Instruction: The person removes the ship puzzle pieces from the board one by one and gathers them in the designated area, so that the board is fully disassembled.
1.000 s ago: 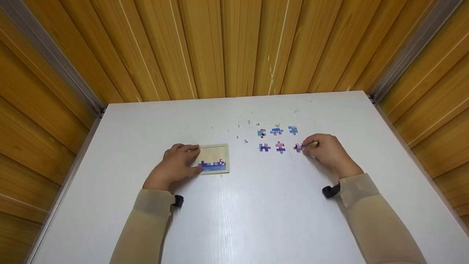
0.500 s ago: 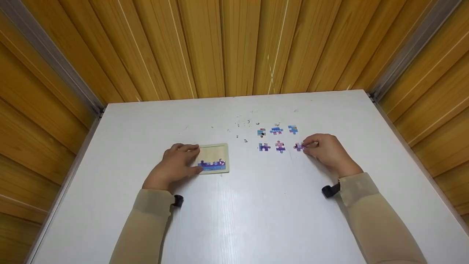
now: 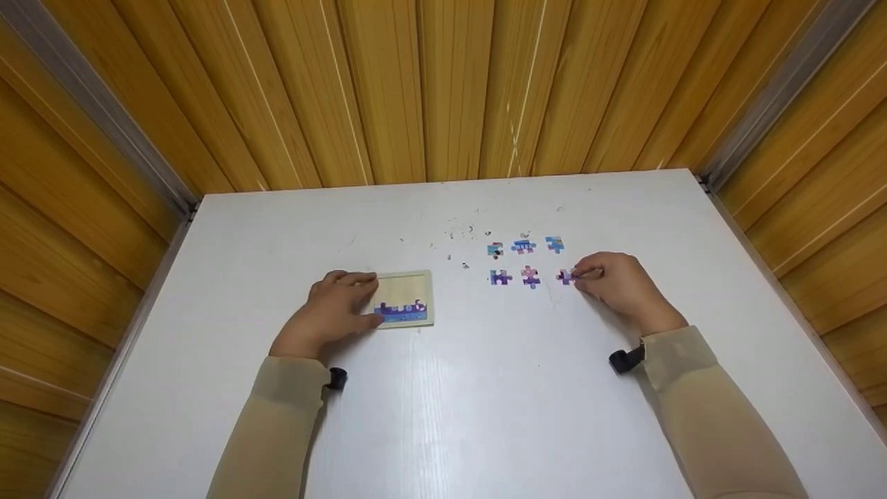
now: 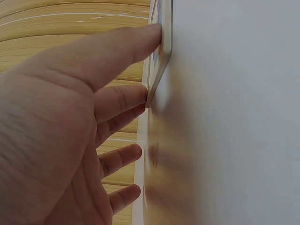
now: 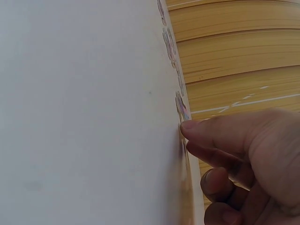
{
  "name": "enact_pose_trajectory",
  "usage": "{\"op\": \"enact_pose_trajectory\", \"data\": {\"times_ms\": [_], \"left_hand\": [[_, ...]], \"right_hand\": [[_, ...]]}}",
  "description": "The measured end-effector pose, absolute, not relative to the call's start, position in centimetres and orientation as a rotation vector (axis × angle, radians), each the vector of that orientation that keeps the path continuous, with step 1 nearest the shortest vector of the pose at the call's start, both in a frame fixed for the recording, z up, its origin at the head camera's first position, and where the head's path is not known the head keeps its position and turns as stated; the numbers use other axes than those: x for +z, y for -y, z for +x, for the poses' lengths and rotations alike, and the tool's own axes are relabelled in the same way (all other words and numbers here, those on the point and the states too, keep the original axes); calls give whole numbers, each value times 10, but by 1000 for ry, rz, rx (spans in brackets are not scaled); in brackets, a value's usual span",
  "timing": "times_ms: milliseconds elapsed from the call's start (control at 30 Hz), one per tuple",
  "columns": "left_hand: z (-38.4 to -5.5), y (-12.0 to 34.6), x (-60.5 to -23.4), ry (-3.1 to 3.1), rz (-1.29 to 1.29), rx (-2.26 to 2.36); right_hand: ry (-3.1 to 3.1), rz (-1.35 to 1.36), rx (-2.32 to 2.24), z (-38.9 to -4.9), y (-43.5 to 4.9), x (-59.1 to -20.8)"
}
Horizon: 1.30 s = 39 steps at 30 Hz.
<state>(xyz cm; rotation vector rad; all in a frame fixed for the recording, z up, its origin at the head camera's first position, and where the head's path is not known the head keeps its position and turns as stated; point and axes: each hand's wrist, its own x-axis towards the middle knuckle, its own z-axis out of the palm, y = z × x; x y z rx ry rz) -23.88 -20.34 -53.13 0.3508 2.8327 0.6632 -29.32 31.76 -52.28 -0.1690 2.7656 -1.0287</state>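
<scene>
On the left of the head view, a shallow wooden puzzle tray (image 3: 402,285) lies flat, its lower part filled with purple and blue pieces. My left hand (image 3: 332,308) rests at its left side, fingers spread and nearly straight, thumb and forefinger touching the frame. In the left wrist view the thumb (image 4: 136,44) presses on the tray's edge (image 4: 165,49). Over on the right, my right hand (image 3: 620,287) pinches a purple-pink puzzle piece (image 3: 565,276) between thumb and forefinger, at table level. Fingertips partly cover that piece. The right wrist view shows the piece (image 5: 182,108) by the fingertips.
Several loose puzzle pieces lie in two rows left of my right hand, among them a pink one (image 3: 531,276), a purple one (image 3: 500,278) and a blue one (image 3: 523,246). Dark specks mark the white table (image 3: 443,402) behind. Wood-panelled walls (image 3: 443,90) enclose it.
</scene>
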Motion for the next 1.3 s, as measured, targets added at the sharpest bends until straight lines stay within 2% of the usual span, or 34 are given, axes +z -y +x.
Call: {"op": "enact_pose_trajectory", "data": {"times_ms": [733, 1000, 1300], "left_hand": [[-236, 203, -526, -2826, 316, 662], [-238, 200, -531, -2829, 333, 627], [-236, 200, -530, -2836, 299, 635]], "right_hand": [[-2772, -161, -1050, -292, -307, -511], [-2747, -300, -1181, -282, -272, -489], [-2661, -525, -1379, -280, -205, -459]]}}
